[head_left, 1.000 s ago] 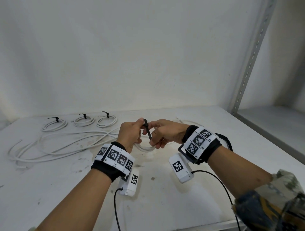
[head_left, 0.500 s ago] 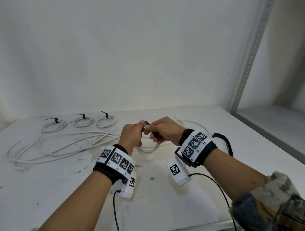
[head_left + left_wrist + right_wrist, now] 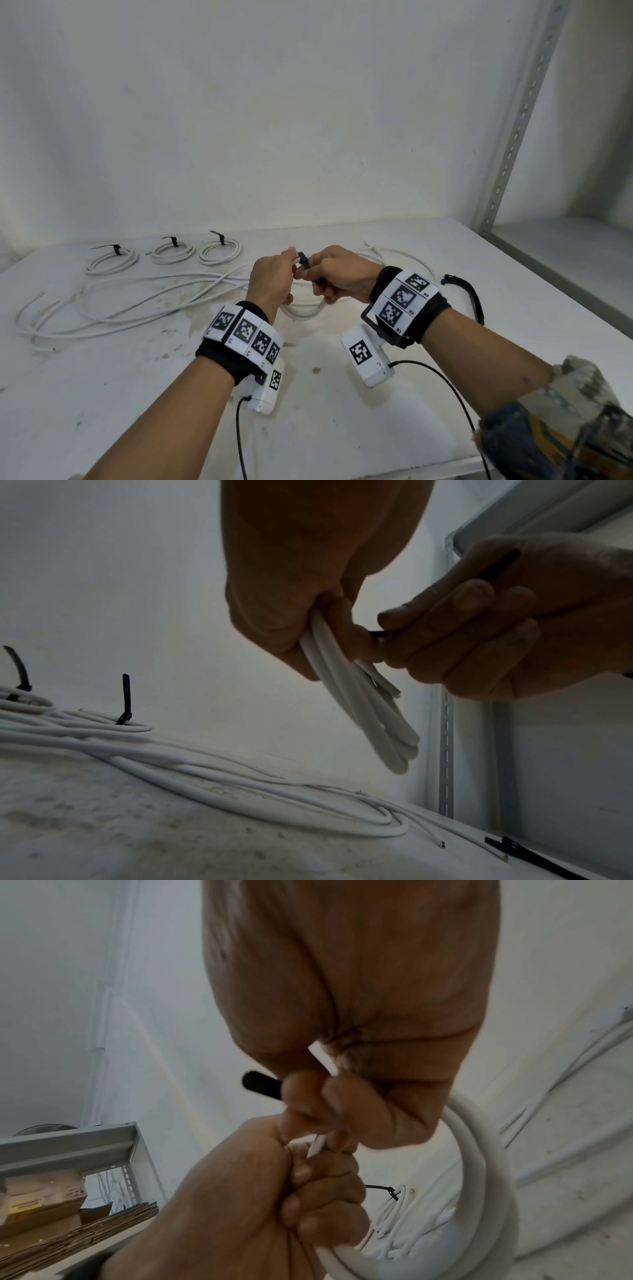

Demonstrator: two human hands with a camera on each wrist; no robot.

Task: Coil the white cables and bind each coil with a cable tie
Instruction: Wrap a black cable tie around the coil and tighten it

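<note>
The left hand [image 3: 270,281] grips a small coil [image 3: 363,718] above the table [image 3: 342,428]; the right hand [image 3: 337,277] pinches the black tie [image 3: 303,259] around it. Tightening step, I think; next needs a firm pull.

Three tied coils [image 3: 164,255] lie at the tabletop's [image 3: 102,394] back left, loose cables [image 3: 120,301] in front of them, spare ties [image 3: 471,298] at right
</note>
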